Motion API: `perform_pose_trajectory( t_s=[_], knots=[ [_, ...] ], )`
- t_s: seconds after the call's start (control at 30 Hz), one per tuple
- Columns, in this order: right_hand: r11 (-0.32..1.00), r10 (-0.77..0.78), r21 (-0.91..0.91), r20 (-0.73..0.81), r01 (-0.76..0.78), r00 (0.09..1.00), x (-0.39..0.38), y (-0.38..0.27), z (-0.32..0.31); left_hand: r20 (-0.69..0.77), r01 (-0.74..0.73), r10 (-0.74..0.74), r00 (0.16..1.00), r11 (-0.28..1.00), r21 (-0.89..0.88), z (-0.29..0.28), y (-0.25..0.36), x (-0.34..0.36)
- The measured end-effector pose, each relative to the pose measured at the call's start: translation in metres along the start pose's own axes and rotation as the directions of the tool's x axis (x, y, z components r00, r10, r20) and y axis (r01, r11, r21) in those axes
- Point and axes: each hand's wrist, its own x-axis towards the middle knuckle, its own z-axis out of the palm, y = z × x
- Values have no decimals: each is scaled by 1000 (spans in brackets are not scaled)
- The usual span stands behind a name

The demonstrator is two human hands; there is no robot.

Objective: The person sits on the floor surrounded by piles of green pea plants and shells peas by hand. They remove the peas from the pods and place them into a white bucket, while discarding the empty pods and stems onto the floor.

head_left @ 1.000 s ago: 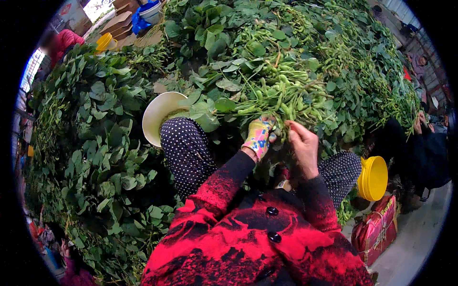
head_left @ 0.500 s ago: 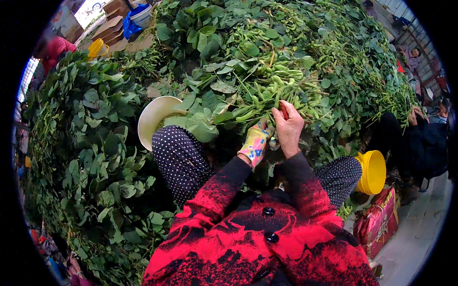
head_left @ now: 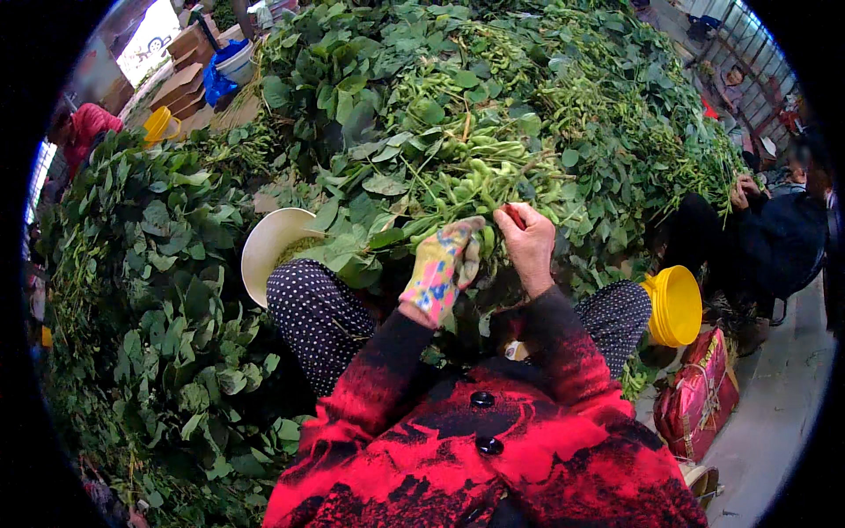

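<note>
My left hand (head_left: 440,268), in a multicoloured patterned glove, is closed around the stems of a leafy bunch of green soybean plants, between my knees. Plump green pods (head_left: 480,180) hang thickly from the bunch just beyond my fingers. Close on its right, my bare right hand (head_left: 532,251) pinches a small red object (head_left: 514,216) between thumb and fingers; most of it is hidden, so its kind does not show. A white bucket (head_left: 260,257) tilts beside my left knee, with small green bits inside.
Heaped soybean plants (head_left: 189,308) surround me on the left and ahead. By my right knee lies a yellow bucket (head_left: 678,306), with a red bag (head_left: 698,396) behind it. Another person (head_left: 775,233) sits at the right; one in pink (head_left: 88,132) is far left, near another yellow bucket (head_left: 159,125).
The view has shifted a little, moving the scene left. My left hand has drawn slightly left, away from my right hand. The right hand still pinches the red object.
</note>
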Motion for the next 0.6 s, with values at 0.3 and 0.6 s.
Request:
perform_pose_trajectory(
  t_s=[0.3, 0.6],
  knots=[
    [992, -45, -117, -6, 44, 999, -10, -9, -14, 97, 24, -25, 995, 1000, 11, 12, -32, 47],
    [976, 41, 200, 211, -84, 977, -13, 12, -24, -1, 22, -22, 1000, 999, -39, 16, -28, 45]
  ],
)
